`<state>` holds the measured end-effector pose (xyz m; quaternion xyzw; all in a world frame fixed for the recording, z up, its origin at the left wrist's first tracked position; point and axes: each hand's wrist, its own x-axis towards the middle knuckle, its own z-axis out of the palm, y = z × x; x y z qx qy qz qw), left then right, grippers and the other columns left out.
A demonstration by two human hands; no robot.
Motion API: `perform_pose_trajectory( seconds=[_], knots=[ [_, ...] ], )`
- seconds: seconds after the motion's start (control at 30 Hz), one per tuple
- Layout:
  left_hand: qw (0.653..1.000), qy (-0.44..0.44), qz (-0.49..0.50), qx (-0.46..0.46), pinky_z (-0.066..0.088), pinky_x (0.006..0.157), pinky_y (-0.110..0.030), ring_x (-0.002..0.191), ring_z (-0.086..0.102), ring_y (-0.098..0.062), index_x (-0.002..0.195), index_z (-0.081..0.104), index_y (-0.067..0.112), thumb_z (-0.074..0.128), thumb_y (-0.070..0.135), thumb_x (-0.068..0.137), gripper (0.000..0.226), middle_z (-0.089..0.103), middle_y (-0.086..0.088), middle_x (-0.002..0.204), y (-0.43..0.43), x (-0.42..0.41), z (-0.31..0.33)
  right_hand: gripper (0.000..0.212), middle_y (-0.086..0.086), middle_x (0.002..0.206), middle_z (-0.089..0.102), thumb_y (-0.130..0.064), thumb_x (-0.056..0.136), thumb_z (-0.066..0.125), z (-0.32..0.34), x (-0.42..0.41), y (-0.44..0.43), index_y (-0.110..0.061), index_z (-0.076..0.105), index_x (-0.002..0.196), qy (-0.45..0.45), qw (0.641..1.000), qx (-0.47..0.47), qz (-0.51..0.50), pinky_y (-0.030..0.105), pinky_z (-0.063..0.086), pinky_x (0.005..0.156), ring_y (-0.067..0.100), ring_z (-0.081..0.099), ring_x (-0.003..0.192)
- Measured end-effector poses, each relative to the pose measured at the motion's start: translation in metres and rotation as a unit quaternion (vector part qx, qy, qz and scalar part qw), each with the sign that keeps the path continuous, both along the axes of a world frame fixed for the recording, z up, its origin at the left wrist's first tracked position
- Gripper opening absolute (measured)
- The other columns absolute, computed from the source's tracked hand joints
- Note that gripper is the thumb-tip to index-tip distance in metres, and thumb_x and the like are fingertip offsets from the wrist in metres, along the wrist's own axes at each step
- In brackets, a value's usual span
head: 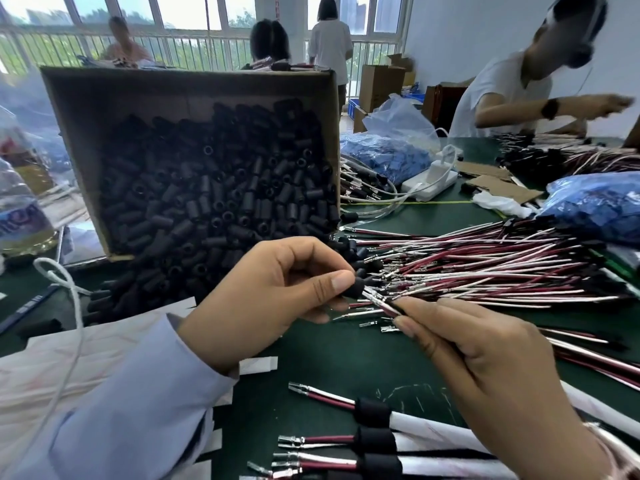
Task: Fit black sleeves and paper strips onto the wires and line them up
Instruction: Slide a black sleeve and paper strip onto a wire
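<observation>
1. Windows and railings back a busy workroom where other people work at benches. A green worktable (346, 362) fills the foreground.
2. A cardboard box (187, 81) stands tipped toward the wearer, probably so its loose black sleeves (214, 188) slide down within easy reach.
3. The left hand (263, 299) pinches one black sleeve (356, 289) between thumb and forefinger, with its bore turned rightward to meet the wire.
4. The right hand (485, 368) pinches a red-and-white wire pair (384, 304) just behind its metal terminals. That short grip likely keeps the end stiff for threading.
5. The terminals sit at the sleeve's mouth; whether they have entered it cannot be told.
6. A pile of bare wires (485, 268) lies just beyond the hands, terminals facing the wearer for quick picking.
7. Finished wires (374, 441) lie in a row at the near edge. Each is sleeved and paper-wrapped, with its terminals pointing left.
8. A loose paper strip (258, 364) waits by the left wrist.
</observation>
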<state>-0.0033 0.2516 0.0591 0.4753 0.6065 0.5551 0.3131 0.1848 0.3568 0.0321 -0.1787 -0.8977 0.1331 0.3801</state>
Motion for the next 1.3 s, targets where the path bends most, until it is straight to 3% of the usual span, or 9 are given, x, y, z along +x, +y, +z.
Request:
perform_pose_trajectory(
  seconds=[0.23,0.37,0.5,0.6,0.67,0.8,1.0,1.2,1.3],
  knots=[
    [0.999,0.040,-0.019,0.021,0.055,0.057,-0.022,0.069,0.070,-0.012,0.084,0.070,0.016,0.069,0.030,0.071,0.020,0.070,-0.002,0.074,-0.010,0.000,0.016,0.028,-0.012,0.058,0.048,-0.040,0.090,0.050,0.004,0.001,-0.002,-0.029,0.075,0.095,0.024,1.000,0.007,0.009,0.027,0.037,0.041,0.008,0.044,0.046],
    [1.000,-0.008,-0.017,-0.002,0.056,0.054,-0.021,0.061,0.068,-0.012,0.083,0.067,0.007,0.065,0.028,0.072,0.024,0.070,-0.004,0.071,-0.009,0.001,0.016,0.025,-0.009,0.058,0.047,-0.036,0.092,0.052,0.002,0.001,-0.006,-0.027,0.074,0.098,0.040,0.999,0.014,0.028,0.026,0.038,0.040,0.012,0.043,0.046],
    [0.999,0.014,-0.030,-0.032,0.055,0.055,-0.023,0.059,0.068,-0.014,0.078,0.066,0.009,0.069,0.036,0.066,0.029,0.071,-0.012,0.073,-0.008,0.003,0.014,0.026,-0.008,0.061,0.057,-0.038,0.092,0.050,-0.001,0.000,-0.009,-0.028,0.074,0.096,0.014,0.999,0.036,-0.004,0.026,0.044,0.041,0.013,0.052,0.048],
    [0.995,0.087,-0.043,-0.038,0.056,0.063,-0.030,0.065,0.069,-0.016,0.079,0.068,0.014,0.073,0.036,0.067,0.025,0.071,-0.009,0.074,-0.009,-0.002,0.010,0.029,-0.017,0.069,0.065,-0.046,0.091,0.045,0.000,-0.002,-0.009,-0.034,0.071,0.092,-0.040,0.999,0.005,0.008,0.026,0.050,0.048,0.008,0.061,0.057],
    [0.990,0.122,-0.057,-0.030,0.055,0.066,-0.026,0.069,0.067,-0.013,0.081,0.070,0.016,0.074,0.031,0.069,0.020,0.071,-0.003,0.075,-0.006,-0.005,0.006,0.033,-0.018,0.062,0.058,-0.056,0.089,0.039,-0.001,-0.004,-0.008,-0.035,0.064,0.087,-0.104,0.993,-0.046,0.031,0.029,0.047,0.051,0.003,0.053,0.055],
    [0.992,0.101,-0.071,-0.042,0.054,0.064,-0.022,0.065,0.067,-0.015,0.079,0.069,0.016,0.072,0.034,0.072,0.020,0.071,-0.007,0.074,-0.003,-0.006,0.001,0.038,-0.016,0.060,0.052,-0.074,0.084,0.030,-0.003,-0.004,-0.007,-0.039,0.043,0.092,-0.168,0.973,-0.140,0.076,0.021,0.032,0.054,0.009,0.047,0.058],
    [0.992,0.013,-0.061,-0.109,0.047,0.047,-0.014,0.049,0.061,-0.008,0.071,0.063,0.015,0.064,0.046,0.068,0.031,0.070,0.000,0.063,0.008,0.001,-0.015,0.040,0.002,0.060,0.056,-0.068,0.075,0.047,0.001,-0.007,-0.009,-0.035,0.040,0.095,-0.190,0.955,-0.220,0.063,0.023,0.029,0.054,0.010,0.041,0.050],
    [0.993,0.038,-0.043,-0.100,0.054,0.078,-0.042,0.071,0.065,-0.025,0.077,0.068,0.017,0.079,0.040,0.058,0.032,0.071,-0.018,0.078,0.008,-0.002,-0.023,0.029,-0.009,0.063,0.051,-0.062,0.088,0.043,-0.009,-0.013,-0.013,-0.036,0.031,0.092,-0.262,0.955,-0.133,-0.046,0.029,0.037,0.065,0.006,0.046,0.065],
    [0.992,0.022,-0.036,-0.120,0.053,0.055,-0.022,0.055,0.064,-0.018,0.070,0.063,0.015,0.069,0.052,0.065,0.038,0.070,-0.010,0.063,0.012,0.008,-0.031,0.026,-0.008,0.067,0.053,-0.058,0.089,0.044,-0.009,-0.015,-0.015,-0.037,0.030,0.094,-0.263,0.956,-0.129,-0.033,0.031,0.042,0.068,0.010,0.050,0.069]
  ],
)
